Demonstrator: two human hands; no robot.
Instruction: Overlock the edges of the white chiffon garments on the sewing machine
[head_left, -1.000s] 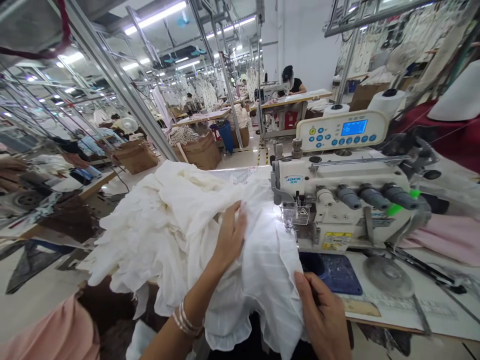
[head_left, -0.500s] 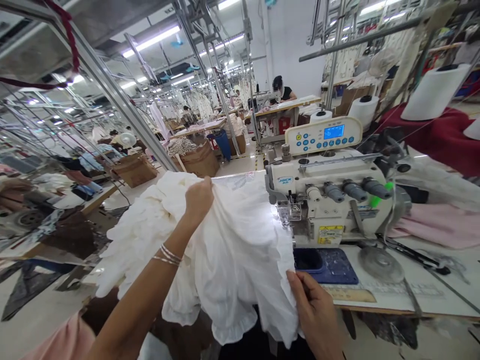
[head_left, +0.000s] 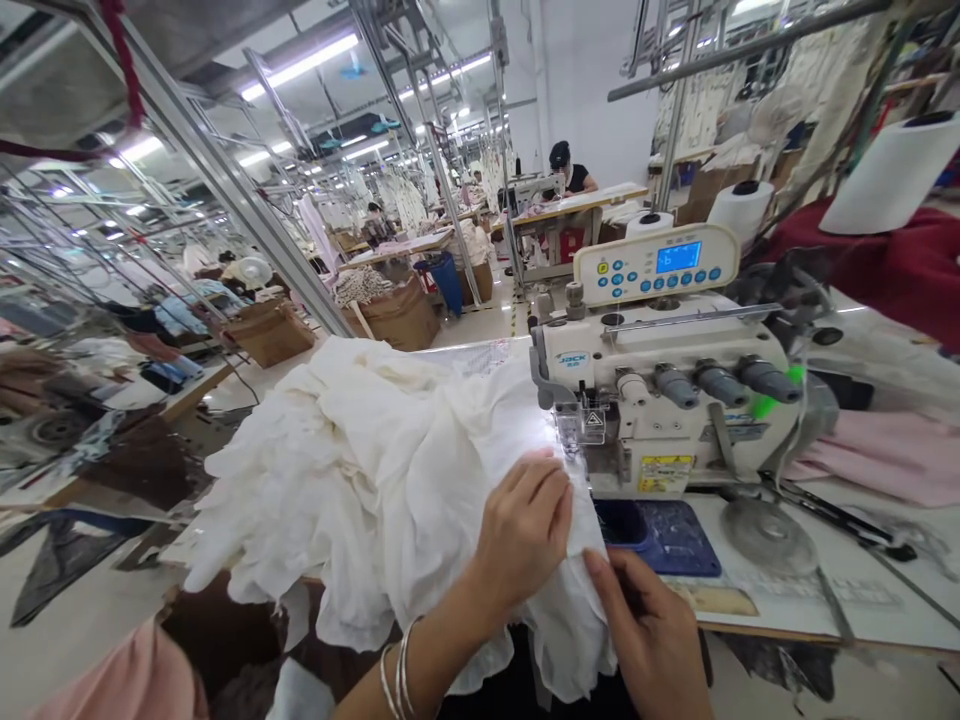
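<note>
White ruffled fabric is heaped over the left of the sewing table, its right edge running under the presser area of an overlock machine. My left hand, with bracelets at the wrist, lies on the cloth just in front of the lit needle area, fingers curled together on the fabric. Lower right, my right hand pinches the fabric's edge between thumb and fingers. The cloth hangs over the table's front edge below both hands. My left fingertips partly cover the edge near the needle.
A control panel tops the machine. A blue tray and round metal disc sit right of my right hand. White thread cones stand behind. Pink cloth lies far right. A co-worker sits at another machine.
My left hand has moved from the back of the fabric heap down and right to the edge by the needle. The right hand keeps its pinch, barely shifted.
</note>
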